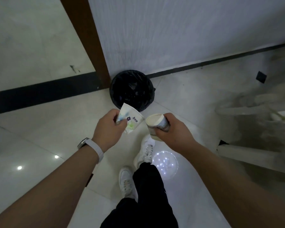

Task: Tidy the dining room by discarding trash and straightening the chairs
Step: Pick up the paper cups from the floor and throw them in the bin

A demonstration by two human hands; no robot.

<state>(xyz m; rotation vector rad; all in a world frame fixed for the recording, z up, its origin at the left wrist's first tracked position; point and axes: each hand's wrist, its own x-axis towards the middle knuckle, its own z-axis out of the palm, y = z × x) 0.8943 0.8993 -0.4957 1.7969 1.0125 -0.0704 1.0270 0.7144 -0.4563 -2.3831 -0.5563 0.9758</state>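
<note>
My left hand (pixel 108 129) grips a crumpled white paper cup with a flower print (pixel 132 120). My right hand (pixel 171 130) holds a second paper cup (pixel 155 123) on its side, with the open rim pointing left. Both cups hover just short of a round trash bin lined with a black bag (pixel 132 90), which stands on the floor against the wall corner. The bin's inside is dark and its contents cannot be made out.
A brown door frame (pixel 89 41) rises left of the bin, and a white wall with a dark baseboard (pixel 204 62) runs to the right. A pale chair (pixel 253 122) stands at the right edge. My white shoes (pixel 145 152) are on the glossy tile floor.
</note>
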